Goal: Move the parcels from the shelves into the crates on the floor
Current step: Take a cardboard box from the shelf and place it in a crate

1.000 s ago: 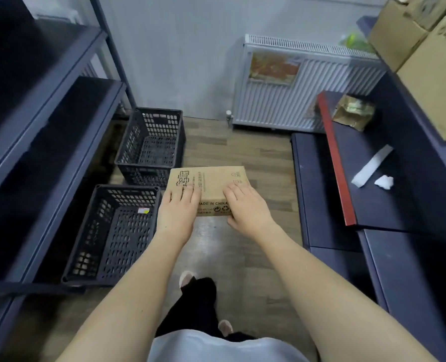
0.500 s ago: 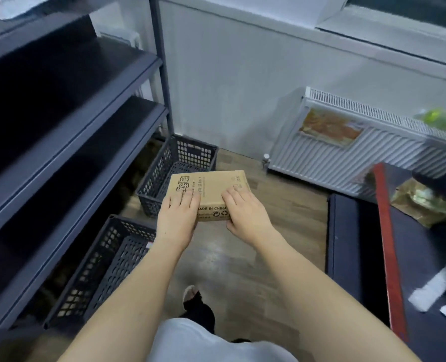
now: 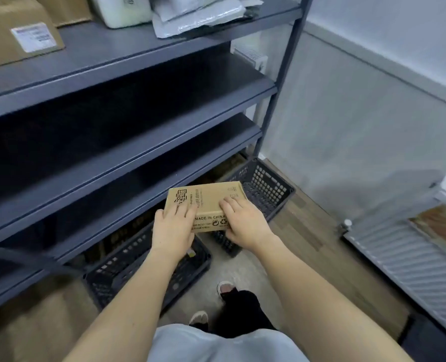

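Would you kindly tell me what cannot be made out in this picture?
- Near crate: its inside, hidden by the left hand and shelf.
- Far crate: its contents, hidden by the box.
- Label on the top-shelf carton: blurred.
- Right hand: thumb under the box.

We see the dark shelving unit point(image 3: 128, 61) bearing cardboard boxes point(image 3: 13, 32) and grey mailer bags point(image 3: 195, 14) on top; two black crates point(image 3: 271, 189) stand on the wooden floor point(image 3: 313, 246).
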Action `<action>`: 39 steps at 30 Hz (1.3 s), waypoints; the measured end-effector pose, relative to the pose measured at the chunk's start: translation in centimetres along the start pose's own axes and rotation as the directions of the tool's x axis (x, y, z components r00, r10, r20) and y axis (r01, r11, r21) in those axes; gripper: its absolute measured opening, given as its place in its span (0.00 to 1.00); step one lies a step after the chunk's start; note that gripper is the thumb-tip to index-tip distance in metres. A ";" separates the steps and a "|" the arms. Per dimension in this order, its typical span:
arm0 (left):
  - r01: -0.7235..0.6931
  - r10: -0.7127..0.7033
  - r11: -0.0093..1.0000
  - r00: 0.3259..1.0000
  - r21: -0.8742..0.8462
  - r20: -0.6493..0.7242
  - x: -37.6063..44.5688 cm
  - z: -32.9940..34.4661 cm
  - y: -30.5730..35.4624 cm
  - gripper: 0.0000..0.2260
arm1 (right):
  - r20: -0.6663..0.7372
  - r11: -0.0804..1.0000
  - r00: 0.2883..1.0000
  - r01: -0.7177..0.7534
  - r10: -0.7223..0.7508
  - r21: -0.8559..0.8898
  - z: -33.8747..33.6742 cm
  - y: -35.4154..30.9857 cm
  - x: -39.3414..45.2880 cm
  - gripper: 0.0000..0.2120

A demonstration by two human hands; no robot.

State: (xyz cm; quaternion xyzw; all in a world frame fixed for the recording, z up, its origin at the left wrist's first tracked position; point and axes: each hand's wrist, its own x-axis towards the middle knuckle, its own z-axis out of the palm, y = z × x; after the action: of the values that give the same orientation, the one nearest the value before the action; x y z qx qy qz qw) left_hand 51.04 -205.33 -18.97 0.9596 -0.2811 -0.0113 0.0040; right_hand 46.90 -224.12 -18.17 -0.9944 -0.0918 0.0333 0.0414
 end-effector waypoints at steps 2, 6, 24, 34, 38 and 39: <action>0.132 -0.132 0.991 0.991 -0.012 0.005 -0.1 0.2 -0.7 0.31 | 0.013 0.993 0.992 0.122 -0.122 0.000 0.0 0.1 2.5 0.30; 0.350 -0.350 0.937 0.937 -0.014 0.000 -0.8 -0.1 -1.2 0.31 | 0.003 0.943 0.943 0.333 -0.333 0.005 -0.7 -0.1 6.4 0.30; 0.792 -0.755 0.540 0.605 -0.285 0.252 -8.5 -4.1 -5.5 0.38 | -0.155 0.694 0.679 0.717 -0.717 -0.070 -0.7 -3.8 11.3 0.37; 0.554 -0.699 -0.411 0.319 -0.724 0.640 -8.0 -3.3 -8.4 0.47 | -0.272 0.669 0.619 0.724 -0.737 -0.165 -0.3 -5.4 12.2 0.32; 0.362 -0.545 -0.633 0.418 -0.684 0.727 -9.0 -2.5 -8.6 0.37 | -0.257 0.671 0.626 0.724 -0.736 -0.159 0.3 -5.6 11.6 0.33; 0.352 -0.545 -0.636 0.425 -0.687 0.723 -9.0 -2.4 -8.4 0.29 | -0.243 0.677 0.638 0.722 -0.731 -0.142 0.4 -5.7 11.4 0.33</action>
State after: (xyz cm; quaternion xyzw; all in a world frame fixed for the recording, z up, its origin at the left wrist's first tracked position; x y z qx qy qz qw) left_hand 48.07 -193.37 -16.51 0.5517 0.4007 -0.1489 0.7162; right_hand 57.05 -216.44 -18.76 -0.8681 -0.4771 -0.1282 0.0483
